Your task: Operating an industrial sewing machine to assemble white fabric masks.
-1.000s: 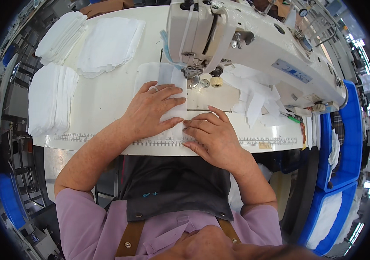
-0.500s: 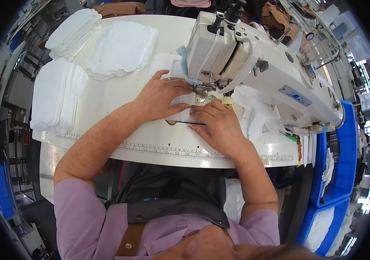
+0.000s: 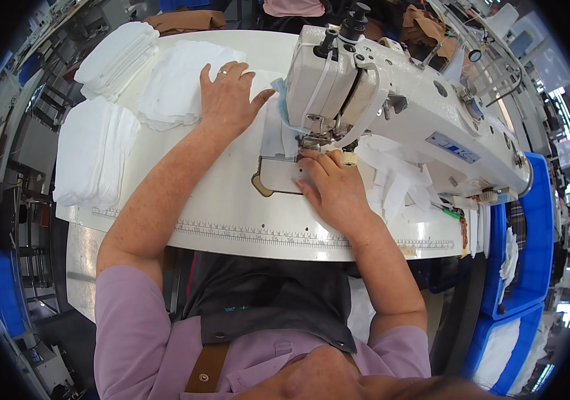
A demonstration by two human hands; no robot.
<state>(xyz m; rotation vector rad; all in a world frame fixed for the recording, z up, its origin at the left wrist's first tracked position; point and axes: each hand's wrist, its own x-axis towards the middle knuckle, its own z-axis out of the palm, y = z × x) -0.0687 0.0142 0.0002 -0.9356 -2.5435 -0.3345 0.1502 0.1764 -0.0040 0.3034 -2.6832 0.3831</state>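
A white sewing machine [image 3: 398, 113] stands on the pale table [image 3: 231, 207]. With its fingers spread, my left hand [image 3: 228, 100] reaches over the right edge of a stack of white fabric pieces [image 3: 178, 77]. Whether its fingertips touch the top piece I cannot tell. My right hand [image 3: 335, 190] lies on the machine bed just in front of the presser foot [image 3: 315, 141], its fingers extended and the thumb apart. Left of the foot lies a thin white fabric piece [image 3: 277, 137]. A light blue strip [image 3: 280, 107] hangs against the machine head.
Two more white fabric stacks, an upper one [image 3: 117, 57] and a lower one [image 3: 95, 150], stand on the left. White scraps [image 3: 401, 180] and green-handled snips [image 3: 450, 212] lie right of my right hand. Blue bins [image 3: 535, 253] stand beyond the table's right end.
My left hand has moved from beside the presser foot up and left to the fabric stack, its fingers spreading. My right hand has stayed near the foot, shifting only slightly.
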